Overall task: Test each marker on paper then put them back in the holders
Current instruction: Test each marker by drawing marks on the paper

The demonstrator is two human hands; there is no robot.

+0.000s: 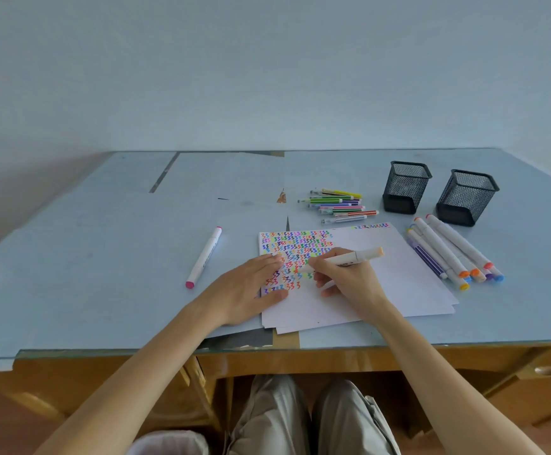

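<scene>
The white-barrelled marker with a pale peach end cap is held in the right hand, fingers closed around the lower barrel. The barrel tilts, cap end up and to the right, tip down on the white paper sheet at the edge of the scribbled area. Dark print is visible on the barrel; it cannot be read.

The upper left part of the sheet carries rows of small multicoloured zigzag marks. A short strip of similar marks sits at the upper right corner. The sheet lies on top of other sheets.

The left hand lies flat, palm down and fingers extended, on the left edge of the sheet; it grips nothing.

Left of the paper, apart from it, lies a white marker with pink ends. Right of the paper lies a row of white markers with coloured end caps. Beyond the paper lies a pile of thin striped coloured pens. Two black wire-mesh holders stand upright at the far right. All items rest on the pale blue tabletop.
</scene>
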